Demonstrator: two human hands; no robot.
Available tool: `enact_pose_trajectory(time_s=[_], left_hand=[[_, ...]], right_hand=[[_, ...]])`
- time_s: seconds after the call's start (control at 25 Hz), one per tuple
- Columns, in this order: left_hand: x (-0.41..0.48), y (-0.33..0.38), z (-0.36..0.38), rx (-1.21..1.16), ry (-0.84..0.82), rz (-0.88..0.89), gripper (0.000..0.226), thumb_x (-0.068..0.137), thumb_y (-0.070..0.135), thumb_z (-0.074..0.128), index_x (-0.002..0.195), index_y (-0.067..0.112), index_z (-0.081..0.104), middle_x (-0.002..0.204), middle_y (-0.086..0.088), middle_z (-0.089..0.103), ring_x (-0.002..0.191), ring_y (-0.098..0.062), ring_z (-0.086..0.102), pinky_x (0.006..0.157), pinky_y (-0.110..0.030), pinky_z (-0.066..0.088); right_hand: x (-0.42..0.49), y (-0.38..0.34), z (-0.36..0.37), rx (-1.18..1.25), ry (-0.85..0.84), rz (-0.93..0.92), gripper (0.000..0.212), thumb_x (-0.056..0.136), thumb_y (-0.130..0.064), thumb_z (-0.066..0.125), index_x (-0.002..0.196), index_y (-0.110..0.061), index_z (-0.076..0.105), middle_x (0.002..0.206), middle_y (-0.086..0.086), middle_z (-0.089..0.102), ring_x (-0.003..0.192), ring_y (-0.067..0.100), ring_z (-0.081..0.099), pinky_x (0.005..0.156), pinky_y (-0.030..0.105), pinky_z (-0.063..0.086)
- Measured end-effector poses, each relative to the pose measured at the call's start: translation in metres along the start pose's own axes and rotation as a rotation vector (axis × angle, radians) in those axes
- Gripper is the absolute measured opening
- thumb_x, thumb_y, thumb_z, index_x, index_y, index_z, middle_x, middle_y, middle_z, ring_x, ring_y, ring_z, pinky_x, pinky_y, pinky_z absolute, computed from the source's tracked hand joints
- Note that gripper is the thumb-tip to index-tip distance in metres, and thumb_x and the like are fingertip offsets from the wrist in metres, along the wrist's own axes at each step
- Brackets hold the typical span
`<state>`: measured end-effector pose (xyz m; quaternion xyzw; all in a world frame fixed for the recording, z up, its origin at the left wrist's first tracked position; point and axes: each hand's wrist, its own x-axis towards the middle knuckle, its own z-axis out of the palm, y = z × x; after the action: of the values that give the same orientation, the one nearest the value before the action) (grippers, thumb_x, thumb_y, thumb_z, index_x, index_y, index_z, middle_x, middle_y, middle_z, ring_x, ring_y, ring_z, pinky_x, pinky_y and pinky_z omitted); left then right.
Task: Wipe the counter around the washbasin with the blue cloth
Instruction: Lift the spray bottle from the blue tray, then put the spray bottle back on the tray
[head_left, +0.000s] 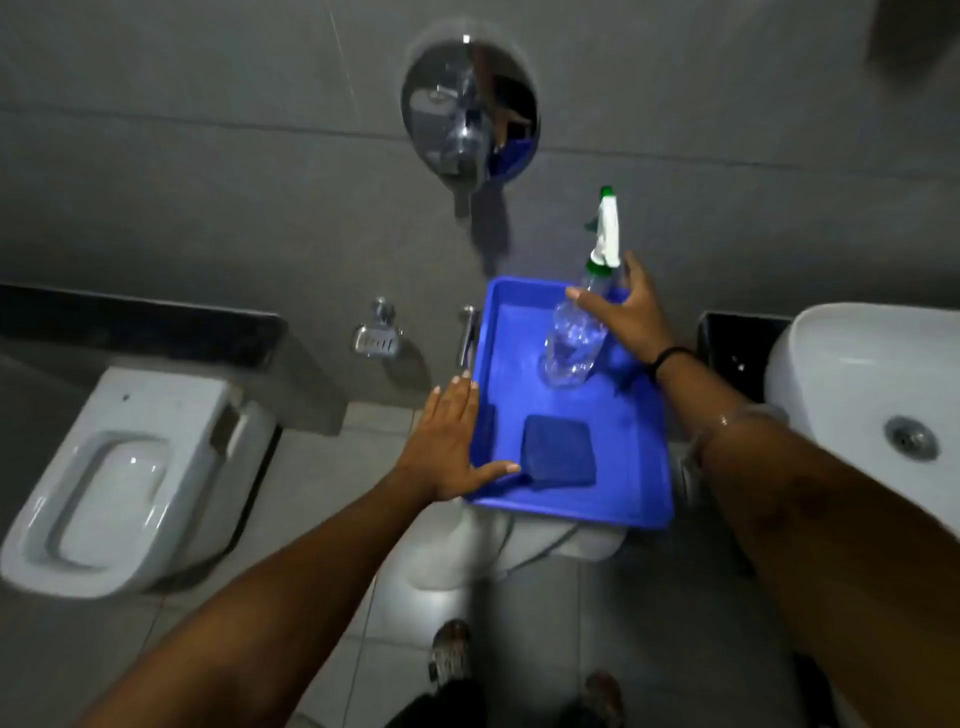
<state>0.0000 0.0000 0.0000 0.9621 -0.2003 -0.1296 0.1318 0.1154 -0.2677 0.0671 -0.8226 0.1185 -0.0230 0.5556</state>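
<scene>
Preparation step: blue cloth (558, 451) lies folded in the tray (631, 467), left hand (447, 441) flat, straight-fingered, against the tray's left rim, right hand (626, 314) curled round the spray bottle (571, 345) at the tray's far end. Next, likely, a hand must free itself to lift the cloth out.

A dim grey tiled wall (208, 156) bears a round chrome fitting (467, 109), a white toilet (130, 467) below left.

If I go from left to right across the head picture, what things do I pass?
Toilet → soap dish → left hand → blue cloth → right hand holding the spray bottle → washbasin.
</scene>
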Motion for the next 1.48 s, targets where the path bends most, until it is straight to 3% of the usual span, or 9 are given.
enact_pose_trajectory(time_s=[0.12, 0.2, 0.44, 0.64, 0.84, 1.0, 1.16, 1.36, 1.48], left_hand=[[0.006, -0.002, 0.013, 0.019, -0.017, 0.028, 0.124, 0.072, 0.089, 0.034, 0.155, 0.001, 0.006, 0.166, -0.018, 0.001, 0.154, -0.028, -0.002, 0.125, -0.049, 0.002], [0.01, -0.002, 0.015, 0.011, -0.007, 0.032, 0.124, 0.073, 0.088, 0.037, 0.155, 0.001, 0.005, 0.166, -0.017, 0.0, 0.154, -0.027, -0.003, 0.125, -0.049, 0.001], [0.004, -0.002, 0.024, -0.024, -0.014, 0.056, 0.126, 0.071, 0.092, 0.034, 0.156, 0.004, 0.002, 0.166, -0.015, -0.001, 0.154, -0.026, -0.005, 0.125, -0.043, -0.004], [-0.005, 0.001, 0.04, -0.049, -0.024, 0.1, 0.129, 0.069, 0.092, 0.039, 0.156, 0.005, 0.001, 0.166, -0.012, -0.004, 0.153, -0.023, -0.009, 0.125, -0.043, -0.002], [-0.003, -0.002, 0.041, -0.039, -0.048, 0.139, 0.131, 0.068, 0.091, 0.044, 0.156, 0.005, 0.001, 0.166, -0.013, -0.003, 0.154, -0.025, -0.007, 0.124, -0.042, -0.004], [-0.003, 0.001, 0.044, -0.022, -0.06, 0.194, 0.129, 0.069, 0.09, 0.044, 0.156, 0.006, 0.002, 0.166, -0.012, -0.003, 0.153, -0.024, -0.008, 0.124, -0.039, -0.006], [-0.005, 0.001, 0.046, -0.027, -0.053, 0.195, 0.131, 0.068, 0.091, 0.044, 0.156, 0.006, -0.001, 0.166, -0.01, -0.005, 0.152, -0.021, -0.013, 0.123, -0.037, -0.008], [-0.009, -0.002, 0.047, -0.023, -0.055, 0.169, 0.133, 0.067, 0.093, 0.042, 0.156, 0.006, -0.003, 0.166, -0.012, -0.006, 0.153, -0.024, -0.01, 0.122, -0.036, -0.008], [-0.01, -0.005, 0.046, -0.031, -0.057, 0.16, 0.133, 0.066, 0.094, 0.041, 0.156, 0.006, -0.002, 0.166, -0.012, -0.006, 0.153, -0.024, -0.009, 0.122, -0.038, -0.007]], right_hand=[[0.036, -0.026, 0.009, 0.032, 0.081, -0.097, 0.075, 0.068, -0.039, 0.08, 0.127, -0.004, 0.051, 0.121, 0.008, 0.057, 0.101, 0.012, 0.055, 0.094, 0.029, 0.049], [0.054, -0.043, 0.017, -0.005, 0.11, -0.127, 0.052, 0.07, -0.031, 0.072, 0.112, -0.003, 0.058, 0.101, 0.005, 0.058, 0.085, 0.012, 0.054, 0.079, 0.023, 0.046], [0.006, -0.07, 0.024, 0.041, 0.235, -0.191, 0.043, 0.074, 0.004, 0.049, 0.115, 0.008, 0.059, 0.103, 0.019, 0.063, 0.09, 0.018, 0.053, 0.074, 0.014, 0.043], [-0.092, -0.116, -0.022, 0.177, 0.314, -0.297, 0.041, 0.069, 0.001, 0.05, 0.102, -0.019, 0.065, 0.093, -0.001, 0.063, 0.087, 0.017, 0.062, 0.078, 0.021, 0.05], [-0.173, -0.052, -0.001, -0.105, 0.01, 0.168, 0.012, 0.081, 0.001, 0.055, 0.089, 0.009, 0.061, 0.075, 0.017, 0.054, 0.071, 0.024, 0.05, 0.064, 0.04, 0.044], [-0.195, 0.028, 0.02, -0.19, -0.083, 0.535, 0.03, 0.081, -0.02, 0.061, 0.1, 0.003, 0.065, 0.079, 0.017, 0.059, 0.076, 0.03, 0.058, 0.069, 0.038, 0.043], [-0.178, 0.06, 0.03, -0.366, -0.12, 0.658, 0.027, 0.085, -0.029, 0.059, 0.093, -0.003, 0.058, 0.084, 0.009, 0.056, 0.083, 0.03, 0.057, 0.071, 0.031, 0.04], [-0.169, 0.064, 0.039, -0.547, -0.195, 0.662, 0.036, 0.089, -0.029, 0.053, 0.115, -0.004, 0.056, 0.108, 0.017, 0.058, 0.11, 0.033, 0.059, 0.078, 0.027, 0.036], [-0.168, 0.061, 0.038, -0.515, -0.172, 0.676, 0.035, 0.09, -0.027, 0.051, 0.117, -0.004, 0.054, 0.103, 0.012, 0.06, 0.1, 0.03, 0.058, 0.077, 0.027, 0.035]])
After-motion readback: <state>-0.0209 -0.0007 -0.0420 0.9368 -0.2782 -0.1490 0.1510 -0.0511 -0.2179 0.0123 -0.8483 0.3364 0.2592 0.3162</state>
